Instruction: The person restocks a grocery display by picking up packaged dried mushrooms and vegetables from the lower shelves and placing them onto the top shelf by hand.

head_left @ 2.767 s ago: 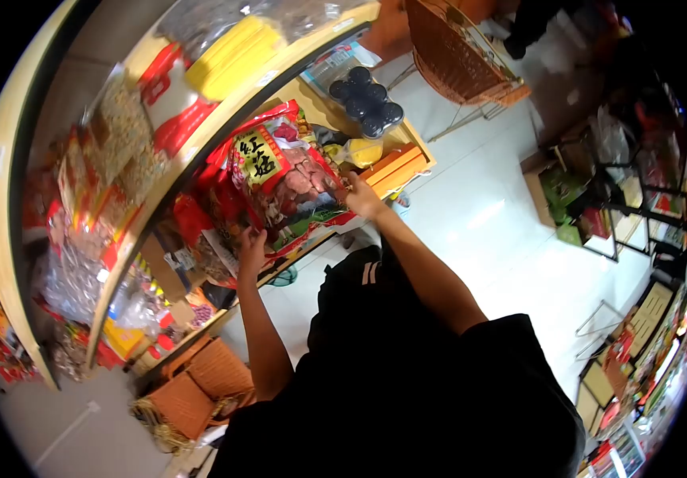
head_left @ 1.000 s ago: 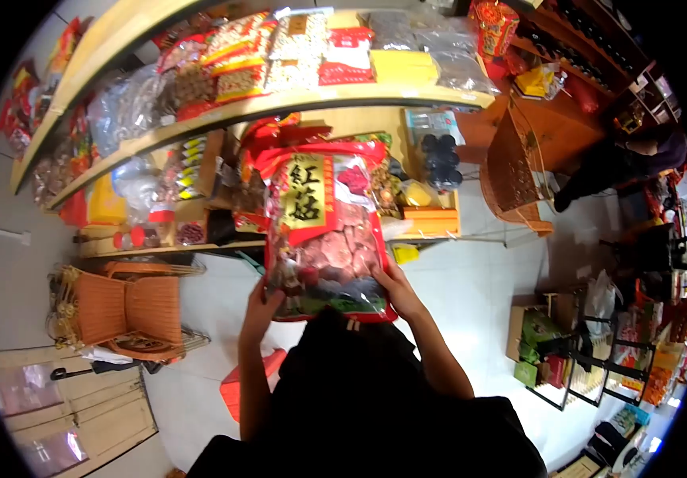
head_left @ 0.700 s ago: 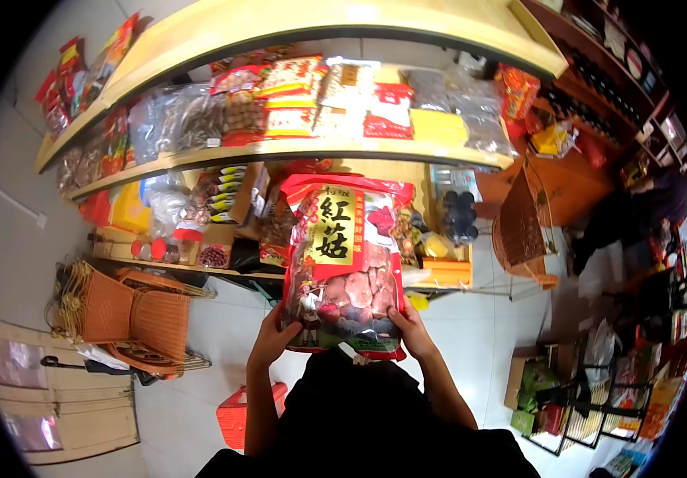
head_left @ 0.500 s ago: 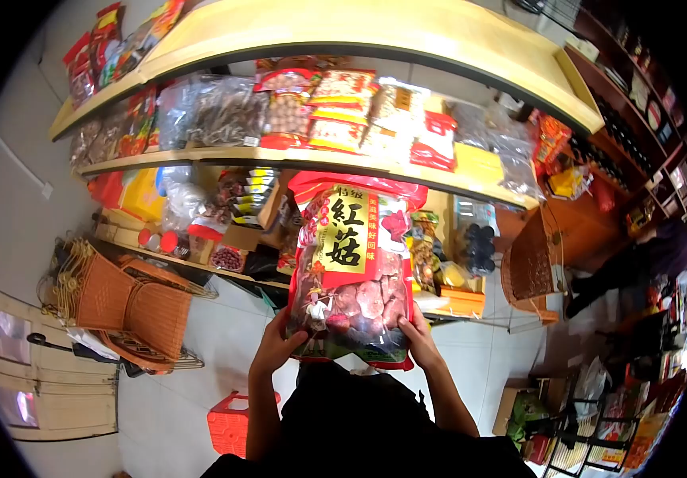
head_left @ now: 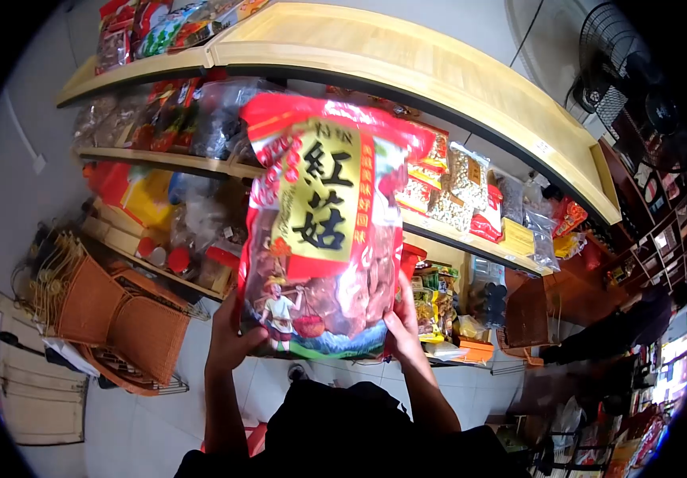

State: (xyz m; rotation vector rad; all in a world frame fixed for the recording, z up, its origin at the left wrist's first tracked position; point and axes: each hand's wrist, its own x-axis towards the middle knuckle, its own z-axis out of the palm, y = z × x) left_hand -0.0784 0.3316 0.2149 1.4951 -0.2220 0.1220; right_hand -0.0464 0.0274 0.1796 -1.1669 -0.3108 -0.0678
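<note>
A large red plastic bag of dried mushrooms (head_left: pixel 327 239) is held up in front of me, with a gold label, Chinese characters and a clear window. My left hand (head_left: pixel 236 334) grips its lower left edge, thumb on the front. On the lower right edge, my right hand (head_left: pixel 404 327) grips it the same way. The fingers behind the bag are hidden. The bag covers part of the shelves behind it and tilts slightly.
Wooden shelves (head_left: pixel 407 64) carry several bagged dry goods (head_left: pixel 471 179). Stacked wicker chairs (head_left: pixel 120 319) stand at left. A black fan (head_left: pixel 630 88) is at upper right. A person in dark clothes (head_left: pixel 618 327) is at the right. A red plastic stool (head_left: pixel 256 438) stands on the floor below.
The bag has come up and closer to me, tilting slightly and looking larger. Both hands have moved with it, still gripping its lower edges. My view has shifted and turned.
</note>
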